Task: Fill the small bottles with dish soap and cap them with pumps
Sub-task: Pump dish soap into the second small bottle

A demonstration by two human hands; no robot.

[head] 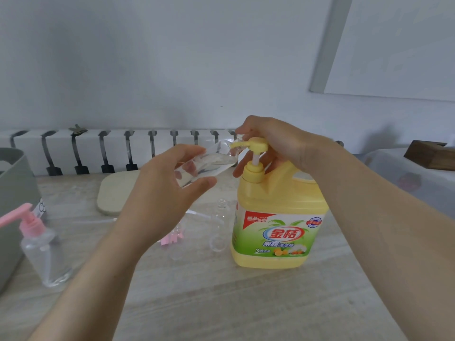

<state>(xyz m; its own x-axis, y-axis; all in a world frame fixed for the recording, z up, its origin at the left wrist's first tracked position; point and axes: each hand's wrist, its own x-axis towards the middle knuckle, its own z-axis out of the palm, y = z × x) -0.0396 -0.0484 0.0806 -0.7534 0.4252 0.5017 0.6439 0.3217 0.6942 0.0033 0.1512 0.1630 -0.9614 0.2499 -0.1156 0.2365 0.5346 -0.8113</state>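
Clear plastic, one small bottle [209,163] lay tilted in the left hand [157,193], pinched between thumb and fingers, its mouth at the nozzle of the yellow pump [256,145]; the right hand [278,146] curled over that pump's head on the single dish soap jug [278,217]; beside the jug stood one open bottle [219,227], with another bottle [177,247] and a loose pink pump [168,240] partly hidden behind the left wrist; far left on the table [221,303] stood one capped bottle [46,257], near a grey basket [12,193].
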